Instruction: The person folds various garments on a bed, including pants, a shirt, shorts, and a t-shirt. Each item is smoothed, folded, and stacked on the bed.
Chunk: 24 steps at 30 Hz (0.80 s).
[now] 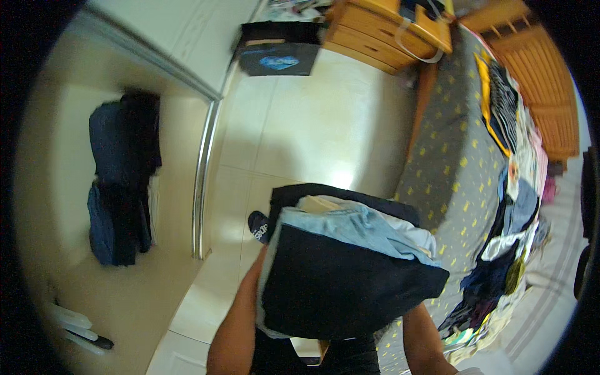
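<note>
A stack of folded clothes point(349, 281) is held in front of my body, with both forearms reaching up to it. On its top lies a black folded garment; light-blue denim and pale garments show behind that, and another black piece at the far edge. The left forearm point(236, 318) meets the stack at its left side, the right forearm point(424, 337) at its lower right. Both hands are hidden under or behind the clothes, so their fingers do not show.
To the left, dark folded clothes point(124, 178) lie inside an open wardrobe beyond a metal sliding-door track point(202, 183). A bed with a grey patterned cover point(436, 187) and spread clothes point(497, 262) is at right. A wooden drawer unit point(375, 40) and black bag point(281, 54) stand ahead.
</note>
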Motion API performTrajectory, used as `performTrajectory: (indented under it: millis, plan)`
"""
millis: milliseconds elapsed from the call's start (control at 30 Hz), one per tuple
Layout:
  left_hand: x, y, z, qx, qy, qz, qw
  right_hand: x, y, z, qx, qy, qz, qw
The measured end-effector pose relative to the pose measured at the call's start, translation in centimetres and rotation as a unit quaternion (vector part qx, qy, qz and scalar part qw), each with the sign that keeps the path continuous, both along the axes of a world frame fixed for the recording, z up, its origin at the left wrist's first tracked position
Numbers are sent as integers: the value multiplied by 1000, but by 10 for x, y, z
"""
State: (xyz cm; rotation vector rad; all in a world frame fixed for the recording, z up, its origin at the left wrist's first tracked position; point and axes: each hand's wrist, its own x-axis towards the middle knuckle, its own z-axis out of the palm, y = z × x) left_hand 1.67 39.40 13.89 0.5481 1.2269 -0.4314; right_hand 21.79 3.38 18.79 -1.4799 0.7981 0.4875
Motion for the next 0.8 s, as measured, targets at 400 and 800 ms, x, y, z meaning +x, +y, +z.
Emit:
performTrajectory:
  millis: [400, 800]
  plan:
    - [-231, 157, -64, 46, 52, 344, 936, -48, 353, -116, 32, 69, 355, 932]
    - [-327, 185, -100, 110, 69, 541, 831, -150, 602, -221, 77, 82, 644, 757]
